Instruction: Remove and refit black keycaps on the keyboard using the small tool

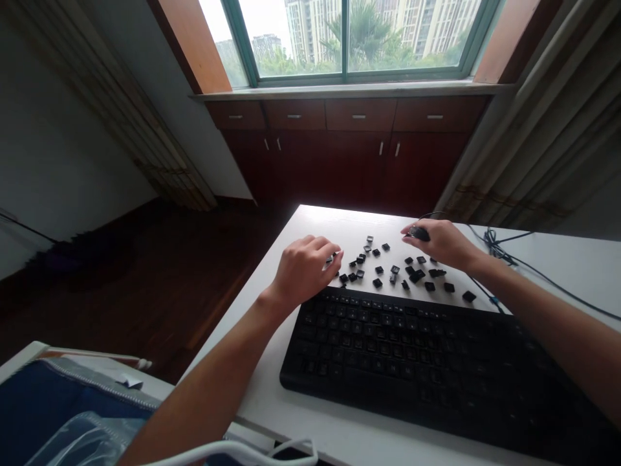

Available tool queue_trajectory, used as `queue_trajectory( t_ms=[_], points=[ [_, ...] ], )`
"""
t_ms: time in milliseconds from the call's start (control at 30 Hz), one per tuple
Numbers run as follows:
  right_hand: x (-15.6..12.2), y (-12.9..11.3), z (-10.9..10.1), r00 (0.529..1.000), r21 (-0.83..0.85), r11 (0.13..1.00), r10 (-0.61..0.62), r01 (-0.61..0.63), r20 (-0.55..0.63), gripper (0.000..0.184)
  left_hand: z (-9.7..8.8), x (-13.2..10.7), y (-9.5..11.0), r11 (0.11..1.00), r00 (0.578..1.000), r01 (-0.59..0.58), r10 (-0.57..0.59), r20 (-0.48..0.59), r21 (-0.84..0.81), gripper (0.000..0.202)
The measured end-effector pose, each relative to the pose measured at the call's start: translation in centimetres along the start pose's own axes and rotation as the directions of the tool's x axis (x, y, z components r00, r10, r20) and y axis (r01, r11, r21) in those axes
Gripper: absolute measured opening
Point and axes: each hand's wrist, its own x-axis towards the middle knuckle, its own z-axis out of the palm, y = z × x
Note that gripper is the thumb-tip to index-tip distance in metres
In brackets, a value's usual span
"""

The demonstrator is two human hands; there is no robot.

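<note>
A black keyboard (pixel 369 382) lies on the white table, with some key positions looking bare among its keys. Behind it several loose black keycaps (pixel 379 270) are scattered, some upright, some tipped over. My left hand (pixel 303 268) is above the table past the keyboard's far left corner. Its thumb and fingers are curled together, with a dark keycap (pixel 334 257) showing at the fingertips. Farther right, beyond the loose keycaps, my right hand (pixel 441 241) grips a small black rounded object (pixel 418 233). That object's kind is not clear, partly covered by the fingers.
A black cable (pixel 495 243) lies bundled at the table's right and runs along it. The white table (pixel 301 226) ends at the left above a dark wooden floor. At lower left are a blue zipped item (pixel 53 401), clear plastic and a white frame. Red-brown cabinets (pixel 334 155) stand beneath the window.
</note>
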Motion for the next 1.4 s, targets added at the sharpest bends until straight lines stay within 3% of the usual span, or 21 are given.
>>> queue_trajectory(
  t_ms=[100, 133, 267, 433, 667, 767, 867, 1100, 1267, 1400],
  points=[
    [-2.2, -2.5, -1.4, 0.998, 0.14, 0.99, 0.018, -0.01, -0.055, 0.043, -0.3, 0.1, 0.7, 0.999, 0.999, -0.029, 0.028, -0.019, -0.035, 0.021],
    [-3.1, -3.3, -1.8, 0.995, 0.273, 0.961, 0.063, -0.039, -0.077, 0.043, -0.4, 0.1, 1.0, 0.997, 0.999, -0.047, 0.046, -0.025, -0.055, 0.02],
    [-6.2, -6.5, -3.0, 0.982, 0.52, 0.854, 0.11, -0.016, -0.15, 0.03, -0.8, 0.0, 2.6, 0.977, 0.989, -0.138, 0.129, -0.068, -0.161, 0.015],
    [-8.1, -9.0, -3.8, 0.968, 0.604, 0.78, -0.013, 0.165, -0.249, 0.02, -1.2, -0.4, 3.9, 0.936, 0.97, -0.24, 0.223, -0.093, -0.257, 0.015],
    [-9.4, -9.5, -4.3, 0.97, 0.611, 0.774, -0.018, 0.166, -0.241, 0.016, -1.1, -0.5, 3.7, 0.926, 0.969, -0.244, 0.224, -0.102, -0.29, 0.016],
    [-10.2, -8.9, -4.4, 0.973, 0.582, 0.798, -0.022, 0.155, -0.23, 0.016, -0.6, -0.4, 3.4, 0.936, 0.973, -0.227, 0.208, -0.097, -0.271, 0.015],
    [-11.3, -7.4, -4.9, 0.972, 0.468, 0.875, -0.013, 0.125, -0.236, 0.015, 0.0, -0.2, 2.5, 0.954, 0.981, -0.189, 0.175, -0.081, -0.233, 0.014],
    [-14.3, -1.2, -7.3, 0.952, 0.323, 0.941, 0.189, -0.106, -0.239, 0.024, 0.7, 0.1, -0.8, 0.981, 0.996, -0.063, 0.05, -0.072, -0.183, 0.011],
    [-16.2, 2.8, -6.7, 0.914, 0.3, 0.922, 0.322, -0.243, -0.248, 0.026, 1.1, 0.0, -1.5, 0.988, 0.998, -0.045, 0.038, -0.045, -0.151, 0.013],
    [-17.2, 4.3, -5.9, 0.928, 0.25, 0.948, 0.262, -0.197, -0.264, 0.022, 0.9, 0.0, -1.6, 0.989, 0.998, -0.03, 0.023, -0.05, -0.144, 0.021]
  ],
)
